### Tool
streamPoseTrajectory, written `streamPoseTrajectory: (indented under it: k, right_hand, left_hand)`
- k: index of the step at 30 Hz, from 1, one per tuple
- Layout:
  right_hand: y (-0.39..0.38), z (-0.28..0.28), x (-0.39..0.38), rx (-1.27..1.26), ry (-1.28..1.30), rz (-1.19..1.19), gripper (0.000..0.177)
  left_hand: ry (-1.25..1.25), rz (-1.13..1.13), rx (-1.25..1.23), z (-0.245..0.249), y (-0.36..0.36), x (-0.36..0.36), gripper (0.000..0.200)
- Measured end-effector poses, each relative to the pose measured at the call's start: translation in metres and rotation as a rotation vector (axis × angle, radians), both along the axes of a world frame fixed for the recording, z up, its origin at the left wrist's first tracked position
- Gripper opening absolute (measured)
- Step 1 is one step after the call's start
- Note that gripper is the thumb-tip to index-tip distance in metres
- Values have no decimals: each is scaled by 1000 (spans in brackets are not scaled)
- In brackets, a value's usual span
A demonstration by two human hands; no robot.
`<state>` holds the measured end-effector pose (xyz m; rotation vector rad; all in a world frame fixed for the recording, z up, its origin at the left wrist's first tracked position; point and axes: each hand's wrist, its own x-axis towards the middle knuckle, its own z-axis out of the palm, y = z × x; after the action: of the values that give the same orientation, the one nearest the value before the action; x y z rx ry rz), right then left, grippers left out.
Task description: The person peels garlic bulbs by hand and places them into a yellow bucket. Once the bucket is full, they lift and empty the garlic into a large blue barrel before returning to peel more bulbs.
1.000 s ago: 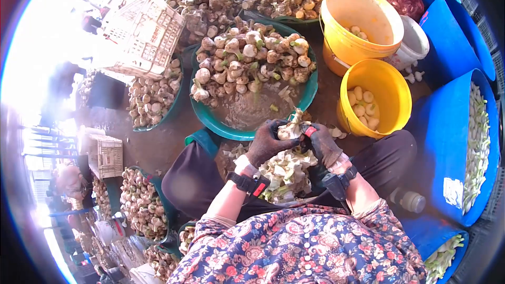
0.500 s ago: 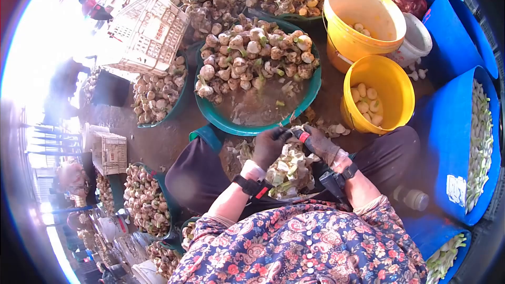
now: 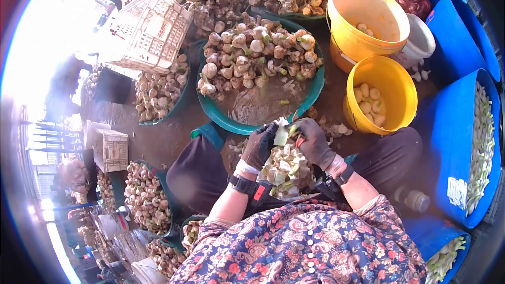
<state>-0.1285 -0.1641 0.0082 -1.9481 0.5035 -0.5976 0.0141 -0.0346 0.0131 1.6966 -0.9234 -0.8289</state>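
- Head view: left hand (image 3: 261,144), dark glove, fingers bent and closed on a pale leafy piece (image 3: 281,132); the piece sits between the two hands, just above a heap of pale peelings (image 3: 288,171).
- Head view: right hand (image 3: 314,143), dark glove, fingers curled around a small red item (image 3: 300,141), of which only a part shows; its type cannot be told. Fingertips lie close beside the pale leafy piece; whether they touch it cannot be told.
- Head view: peelings lie between the person's dark-clad legs, below the hands.
- Head view: green basin (image 3: 231,125) just beyond the hands; bulbs with stems (image 3: 247,63) piled toward its far side, wet-looking brown bottom exposed on the near side.
- Head view: near yellow bucket (image 3: 398,81), right of the basin, holds clean pale bulbs (image 3: 370,106). Far yellow bucket (image 3: 368,44) behind it, a few pale bulbs inside.
- Head view: blue container (image 3: 447,126) at far right, filled with pale green-white pieces (image 3: 477,152). Clear bottle (image 3: 415,200) near the right knee.
- Head view: white crate (image 3: 152,31) at upper left, above more bulbs.
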Motion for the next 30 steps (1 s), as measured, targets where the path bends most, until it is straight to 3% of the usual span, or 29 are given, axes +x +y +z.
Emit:
streamPoseTrajectory:
  k: [2,3,4,8,9,12,13,16,17,19,20,22,24,26,28,30]
  right_hand:
    - [-1,-14,1,783,-55,-206,21]
    - [-7,-22,2,1176,-169,-253,19]
    - [-13,-12,-4,1113,-73,-243,20]
    - [-26,-67,4,1603,-371,-310,15]
    - [-27,-74,3,1695,-468,-337,16]
    - [-31,-47,-13,1870,-95,-311,21]
    - [-28,-53,-13,1892,-163,-159,23]
    - [-30,-68,-1,2096,-519,59,25]
    - [-33,-44,-10,2032,-488,127,27]
    - [-33,-48,-11,2051,-490,9,26]
    - [-35,-53,-8,2056,-485,-37,25]
    - [-30,-82,1,1943,-555,-75,20]
    - [-26,-92,3,1904,-596,2,19]
    - [-16,-100,3,797,-253,-45,22]
    - [-24,-92,-4,938,-227,-20,27]
    - [-33,-67,-14,928,-51,21,33]
  left_hand:
    - [635,239,83,10,-1,-4,22]
    - [577,128,-46,7,4,-7,15]
    - [463,-17,-35,10,7,-13,13]
    - [43,-641,72,19,19,-26,12]
    - [-83,-675,164,15,24,-26,13]
    - [-393,-688,559,-3,32,-11,20]
    - [-474,-721,876,9,22,-8,23]
    - [-561,-730,1016,-13,29,9,39]
    - [-559,-638,919,-11,28,11,45]
    - [-541,-444,721,-9,22,15,59]
    - [-376,-360,639,-11,12,19,65]
    - [470,-127,440,-5,-13,19,59]
    - [775,-54,278,0,-35,8,52]
    - [810,-14,113,-11,-46,-5,43]
    - [851,156,176,-20,-44,-2,34]
    - [1137,231,-132,-38,-38,6,28]
